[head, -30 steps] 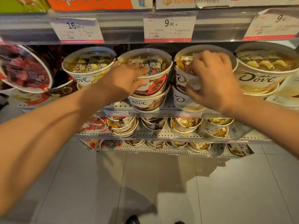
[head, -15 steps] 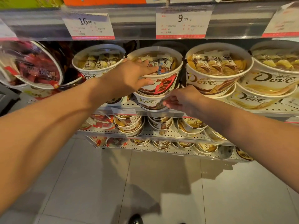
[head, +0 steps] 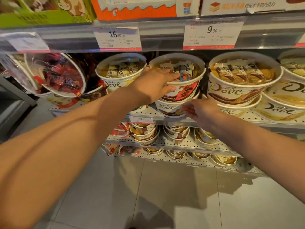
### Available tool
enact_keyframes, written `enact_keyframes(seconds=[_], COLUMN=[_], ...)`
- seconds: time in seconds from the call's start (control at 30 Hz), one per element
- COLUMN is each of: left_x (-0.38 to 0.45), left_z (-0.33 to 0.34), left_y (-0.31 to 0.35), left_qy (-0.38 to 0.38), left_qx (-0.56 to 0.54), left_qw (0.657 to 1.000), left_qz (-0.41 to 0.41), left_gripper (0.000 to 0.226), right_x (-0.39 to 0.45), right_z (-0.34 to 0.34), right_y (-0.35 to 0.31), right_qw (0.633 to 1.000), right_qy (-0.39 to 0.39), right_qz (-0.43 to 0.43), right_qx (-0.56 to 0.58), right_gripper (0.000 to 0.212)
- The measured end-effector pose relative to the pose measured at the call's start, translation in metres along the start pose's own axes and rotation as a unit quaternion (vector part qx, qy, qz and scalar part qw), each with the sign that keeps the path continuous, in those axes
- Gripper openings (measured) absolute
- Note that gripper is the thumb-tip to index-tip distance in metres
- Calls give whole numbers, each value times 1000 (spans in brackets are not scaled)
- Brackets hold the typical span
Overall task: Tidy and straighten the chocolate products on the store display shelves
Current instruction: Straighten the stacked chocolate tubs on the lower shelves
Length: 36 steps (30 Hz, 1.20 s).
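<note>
Round Dove chocolate tubs stand tilted and stacked in pairs on the white perforated shelf (head: 145, 113). My left hand (head: 156, 85) grips the upper middle tub (head: 189, 80), fingers over its clear lid and thumb on its side. This tub sits on a lower tub (head: 168, 108). My right hand (head: 203, 109) touches the lower tub's right side with its fingers spread. To the right stands a caramel-coloured tub (head: 241, 83), to the left a pale tub (head: 118, 75).
A red-filled clear tub (head: 57, 75) leans at the far left. More tubs fill two lower shelves (head: 181, 146). The shelf rail above carries price tags (head: 118, 38) and boxes sit on top. Grey floor tiles (head: 148, 187) lie below.
My right hand left the caramel tub, dropped down and moved left to the lower middle tub. My left hand kept its hold on the upper middle tub. The view came closer to the shelves.
</note>
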<state>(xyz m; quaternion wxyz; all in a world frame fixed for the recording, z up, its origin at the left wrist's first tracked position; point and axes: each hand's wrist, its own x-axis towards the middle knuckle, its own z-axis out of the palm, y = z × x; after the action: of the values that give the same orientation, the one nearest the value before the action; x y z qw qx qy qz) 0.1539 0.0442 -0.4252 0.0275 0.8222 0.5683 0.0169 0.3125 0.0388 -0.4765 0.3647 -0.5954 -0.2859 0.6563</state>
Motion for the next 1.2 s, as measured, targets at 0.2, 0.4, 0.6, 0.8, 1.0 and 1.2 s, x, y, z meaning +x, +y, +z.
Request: enact_keyframes(seconds=[0.2, 0.4, 0.6, 0.8, 1.0, 1.2], left_x=[-46, -115, -187, -203, -191, -190], left_z=[-3, -15, -9, -1, 6, 15], left_y=[-33, -123, -220, -258, -271, -269], left_qy=[94, 140, 174, 118, 71, 94], left_qx=[49, 120, 9, -322, -620, -654], left_qw=[993, 977, 984, 893, 710, 693], left_qz=[59, 104, 47, -292, -326, -287], left_gripper=[48, 34, 21, 28, 31, 14], right_x=[-41, -64, -56, -40, -34, -35], right_z=[16, 101, 199, 262, 274, 267], right_y=[9, 0, 3, 1, -5, -9], right_qw=[972, 897, 825, 790, 763, 828], right_qy=[-152, -163, -89, 28, 32, -72], right_qz=[10, -246, -426, -459, -424, -386], right_qx=[-180, -330, -361, -405, -487, -401], right_gripper=[11, 11, 15, 40, 25, 33])
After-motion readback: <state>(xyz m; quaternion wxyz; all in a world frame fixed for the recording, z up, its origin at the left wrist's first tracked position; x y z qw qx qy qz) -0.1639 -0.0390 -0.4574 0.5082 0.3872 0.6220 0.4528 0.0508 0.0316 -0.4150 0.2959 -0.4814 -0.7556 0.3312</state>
